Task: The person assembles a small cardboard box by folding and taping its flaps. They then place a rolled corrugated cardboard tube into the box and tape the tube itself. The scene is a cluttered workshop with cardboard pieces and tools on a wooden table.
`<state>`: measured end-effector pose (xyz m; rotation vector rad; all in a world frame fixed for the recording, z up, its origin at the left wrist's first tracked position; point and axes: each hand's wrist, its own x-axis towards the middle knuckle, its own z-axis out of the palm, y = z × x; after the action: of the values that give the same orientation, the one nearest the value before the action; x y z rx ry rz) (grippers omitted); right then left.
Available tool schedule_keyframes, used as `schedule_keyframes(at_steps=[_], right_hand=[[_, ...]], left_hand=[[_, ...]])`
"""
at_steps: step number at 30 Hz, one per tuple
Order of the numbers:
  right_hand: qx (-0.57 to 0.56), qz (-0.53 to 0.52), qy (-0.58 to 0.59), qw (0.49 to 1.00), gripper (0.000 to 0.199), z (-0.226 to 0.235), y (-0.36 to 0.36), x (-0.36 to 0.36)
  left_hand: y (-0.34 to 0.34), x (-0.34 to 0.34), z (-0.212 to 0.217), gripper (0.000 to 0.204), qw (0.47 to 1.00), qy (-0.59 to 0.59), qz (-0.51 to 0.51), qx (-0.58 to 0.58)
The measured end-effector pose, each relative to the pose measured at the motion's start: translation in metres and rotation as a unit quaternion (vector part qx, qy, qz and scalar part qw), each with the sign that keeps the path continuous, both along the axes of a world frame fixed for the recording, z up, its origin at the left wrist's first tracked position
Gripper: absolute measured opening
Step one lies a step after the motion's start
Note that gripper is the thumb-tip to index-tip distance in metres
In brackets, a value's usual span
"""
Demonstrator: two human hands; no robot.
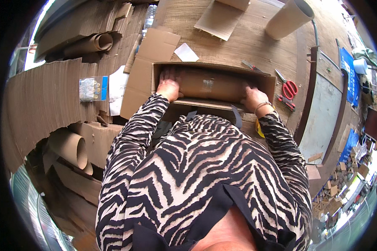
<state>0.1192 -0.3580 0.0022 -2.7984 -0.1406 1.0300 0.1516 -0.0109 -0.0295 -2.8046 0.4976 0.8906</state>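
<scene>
A long open cardboard box [269, 85] lies in front of me on the table, its flap folded out to the left. Inside it rests a brown cardboard roll [192, 85], with a strip of clear tape near its middle. My left hand [169, 85] reaches into the left end of the box, fingers stretched out flat against the roll's end. At the opposite end my right hand [254, 98] has its fingers bent over the roll, their tips partly hidden. Right of the box lie red-handled scissors [290, 89] and a red-and-black cutting tool [286, 103].
Stacks of cardboard sheets [46, 100] fill the left side, with a pack of small round items [93, 88] on them. A cardboard tube [290, 19] stands at the far right of the wooden table [180, 21]. White paper [186, 53] lies behind the box.
</scene>
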Motion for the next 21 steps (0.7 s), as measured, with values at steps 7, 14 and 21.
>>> schedule_keyframes(at_steps=[7,14,21], right_hand=[[-0.026,0.105,-0.030,0.994,0.057,-0.026,0.036,0.005],[-0.090,0.070,-0.067,0.991,0.059,-0.028,-0.003,0.008],[-0.048,0.075,-0.102,0.991,0.040,-0.074,-0.020,0.009]], left_hand=[[0.011,0.019,-0.032,0.107,0.994,0.081,0.001,-0.069],[0.016,0.036,-0.047,0.108,0.991,0.095,-0.028,-0.091],[0.038,0.017,-0.062,0.088,0.999,0.024,-0.010,-0.025]])
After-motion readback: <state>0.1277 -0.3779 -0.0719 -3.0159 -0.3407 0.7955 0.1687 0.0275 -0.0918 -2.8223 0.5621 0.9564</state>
